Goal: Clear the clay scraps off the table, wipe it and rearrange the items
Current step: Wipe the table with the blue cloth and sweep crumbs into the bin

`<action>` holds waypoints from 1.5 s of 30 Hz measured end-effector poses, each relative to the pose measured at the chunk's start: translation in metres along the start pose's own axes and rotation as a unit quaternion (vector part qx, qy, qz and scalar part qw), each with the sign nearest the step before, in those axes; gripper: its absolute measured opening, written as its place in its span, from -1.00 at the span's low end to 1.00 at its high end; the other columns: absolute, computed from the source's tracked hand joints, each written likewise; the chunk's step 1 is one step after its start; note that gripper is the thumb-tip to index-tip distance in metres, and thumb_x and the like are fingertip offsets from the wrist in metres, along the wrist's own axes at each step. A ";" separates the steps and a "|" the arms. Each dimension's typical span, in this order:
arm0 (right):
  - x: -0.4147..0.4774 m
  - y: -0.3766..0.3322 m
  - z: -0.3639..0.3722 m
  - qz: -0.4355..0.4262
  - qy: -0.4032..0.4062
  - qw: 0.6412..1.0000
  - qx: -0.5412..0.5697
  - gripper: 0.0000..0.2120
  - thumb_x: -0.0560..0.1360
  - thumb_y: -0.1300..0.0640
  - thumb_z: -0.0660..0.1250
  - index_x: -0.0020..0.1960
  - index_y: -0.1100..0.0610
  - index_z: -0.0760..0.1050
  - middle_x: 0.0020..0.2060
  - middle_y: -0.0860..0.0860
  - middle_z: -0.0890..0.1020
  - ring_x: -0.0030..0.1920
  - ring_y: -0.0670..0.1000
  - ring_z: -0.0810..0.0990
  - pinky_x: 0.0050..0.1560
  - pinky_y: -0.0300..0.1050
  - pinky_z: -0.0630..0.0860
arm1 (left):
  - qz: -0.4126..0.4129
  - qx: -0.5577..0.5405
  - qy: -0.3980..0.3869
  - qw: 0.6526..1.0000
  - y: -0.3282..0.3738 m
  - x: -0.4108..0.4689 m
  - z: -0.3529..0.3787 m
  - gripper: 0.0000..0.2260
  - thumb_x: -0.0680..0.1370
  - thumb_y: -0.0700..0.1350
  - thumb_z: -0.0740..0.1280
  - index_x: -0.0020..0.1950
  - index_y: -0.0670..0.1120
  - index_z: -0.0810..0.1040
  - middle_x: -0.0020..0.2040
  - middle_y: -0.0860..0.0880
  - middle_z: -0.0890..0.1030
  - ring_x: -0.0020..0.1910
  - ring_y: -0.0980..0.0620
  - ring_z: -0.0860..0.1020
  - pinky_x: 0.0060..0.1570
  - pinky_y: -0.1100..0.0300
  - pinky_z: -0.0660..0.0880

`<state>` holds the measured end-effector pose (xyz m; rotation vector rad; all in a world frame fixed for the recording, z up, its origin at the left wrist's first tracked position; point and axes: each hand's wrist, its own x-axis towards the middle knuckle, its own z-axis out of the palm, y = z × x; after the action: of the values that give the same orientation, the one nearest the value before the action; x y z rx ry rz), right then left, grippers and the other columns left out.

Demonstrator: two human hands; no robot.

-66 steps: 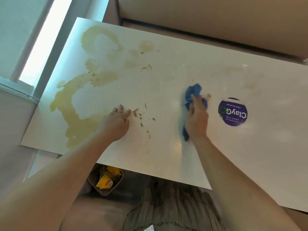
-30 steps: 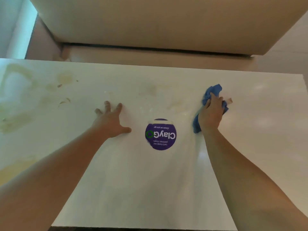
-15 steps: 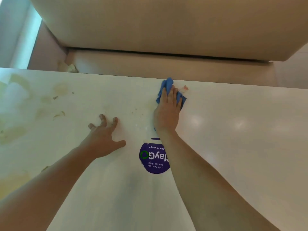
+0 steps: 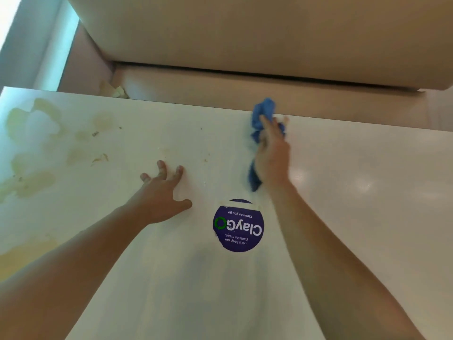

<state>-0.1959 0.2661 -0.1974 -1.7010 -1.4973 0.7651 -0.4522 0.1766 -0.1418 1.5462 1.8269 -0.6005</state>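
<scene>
Right hand [image 4: 272, 155] — grips a bunched blue cloth [image 4: 263, 111] at the far edge of the table [image 4: 355, 217], fingers curled round it. Left hand [image 4: 159, 192] — presses on the table, fingers spread, near a round purple sticker [image 4: 238, 225]. Off to the left, clay scraps [image 4: 99, 158] and yellowish smears [image 4: 36, 182].

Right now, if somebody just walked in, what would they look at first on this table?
The bright blue cloth, bunched in the right hand at the far edge of the table, jumps out first. Next comes the round purple ClayGo sticker in the middle. Yellowish clay smears stain the table's left side.
</scene>
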 end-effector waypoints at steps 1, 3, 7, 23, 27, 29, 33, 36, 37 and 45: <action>0.004 0.017 -0.018 0.008 0.015 0.999 -0.046 -0.61 0.68 0.25 0.12 0.47 0.19 0.44 0.45 0.14 0.47 0.47 0.11 0.39 0.49 -0.06 0.31 | 0.001 0.000 -0.002 1.000 0.000 -0.001 -0.001 -0.11 0.54 0.32 0.32 0.68 0.19 -0.18 0.67 -0.10 -0.28 0.57 -0.53 -0.08 0.53 -0.23 0.15; 0.006 0.036 -0.034 -0.005 0.020 0.987 -0.161 -0.61 0.68 0.15 0.09 0.46 0.17 0.44 0.46 0.13 0.45 0.49 0.19 0.34 0.54 0.12 0.24 | 0.001 -0.002 -0.005 1.000 0.000 -0.003 -0.002 -0.11 0.54 0.32 0.31 0.68 0.17 -0.17 0.67 -0.11 -0.27 0.56 -0.55 -0.08 0.54 -0.23 0.13; 0.005 0.032 -0.006 -0.009 0.027 0.961 -0.277 -0.57 0.67 0.09 0.07 0.52 0.12 0.35 0.57 0.11 0.29 0.60 0.16 0.14 0.61 0.18 -0.03 | 0.003 -0.005 -0.006 1.000 -0.001 -0.004 -0.003 -0.10 0.54 0.33 0.30 0.68 0.15 -0.17 0.67 -0.13 -0.26 0.55 -0.58 -0.08 0.55 -0.25 0.13; -0.045 -0.071 0.144 -0.153 -0.143 0.954 -0.217 -0.47 0.68 0.18 0.06 0.65 0.08 0.13 0.64 0.05 0.12 0.65 0.09 -0.05 0.60 -0.01 -0.22 | 0.032 -0.160 0.185 0.969 -0.040 -0.024 -0.001 -0.54 0.59 0.07 0.33 0.50 0.04 0.50 0.51 -0.01 0.48 0.46 -0.09 0.44 0.44 0.09 0.33; -0.054 -0.068 0.151 -0.172 -0.133 0.949 -0.227 -0.49 0.67 0.15 0.08 0.62 0.07 0.22 0.62 0.05 0.21 0.64 0.11 0.03 0.63 0.04 -0.13 | -0.007 -0.284 0.290 0.914 -0.114 -0.042 0.004 -0.68 0.54 -0.15 0.42 0.29 -0.03 0.67 0.20 0.01 0.66 0.07 0.10 0.64 -0.02 0.56 0.39; -0.068 -0.079 0.165 -0.190 -0.135 0.948 -0.216 -0.52 0.66 0.13 0.09 0.58 0.09 0.31 0.57 0.06 0.31 0.61 0.11 0.12 0.63 0.07 -0.05 | -0.033 -0.285 0.308 0.907 -0.152 -0.045 0.002 -0.67 0.55 -0.14 0.42 0.32 -0.01 0.65 0.21 -0.02 0.63 0.02 0.04 0.65 0.03 0.45 0.44; -0.112 -0.104 0.203 -0.207 -0.164 0.947 -0.184 -0.55 0.65 0.19 0.13 0.54 0.09 0.38 0.55 0.05 0.36 0.60 0.09 0.16 0.62 0.11 -0.02 | -0.091 -0.168 0.251 0.949 -0.223 -0.034 -0.007 -0.45 0.56 0.08 0.44 0.52 -0.02 0.45 0.49 -0.17 0.43 0.41 -0.23 0.45 0.43 -0.13 0.39; -0.144 -0.123 0.231 -0.209 -0.197 0.945 -0.155 -0.50 0.64 0.23 0.13 0.57 0.08 0.34 0.57 0.04 0.32 0.62 0.07 0.12 0.63 0.09 -0.03 | -0.119 -0.087 0.157 0.976 -0.260 -0.028 -0.012 -0.20 0.50 0.33 0.40 0.63 0.03 0.26 0.62 -0.15 0.24 0.54 -0.26 0.29 0.50 -0.16 0.29; -0.154 -0.129 0.239 -0.212 -0.205 0.945 -0.145 -0.49 0.63 0.24 0.11 0.57 0.08 0.34 0.57 0.04 0.32 0.62 0.06 0.12 0.62 0.11 -0.01 | -0.113 -0.051 0.139 0.982 -0.266 -0.027 -0.011 -0.14 0.48 0.39 0.37 0.66 0.04 0.19 0.64 -0.13 0.19 0.55 -0.26 0.28 0.51 -0.15 0.28; -0.180 -0.145 0.213 -0.101 -0.175 0.975 0.089 -0.47 0.64 0.31 0.13 0.50 -0.13 0.40 0.51 0.13 0.40 0.49 0.08 0.40 0.47 0.13 0.39 | -0.070 0.012 0.121 0.990 -0.265 -0.025 -0.010 -0.06 0.53 0.35 0.33 0.69 -0.12 0.01 0.66 -0.27 0.06 0.60 -0.27 0.19 0.56 -0.06 0.20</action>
<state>-0.4769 0.1250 -0.2012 -1.3033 -1.7471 1.0934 -0.7111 0.1150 -0.1353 1.5735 2.1308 -0.5180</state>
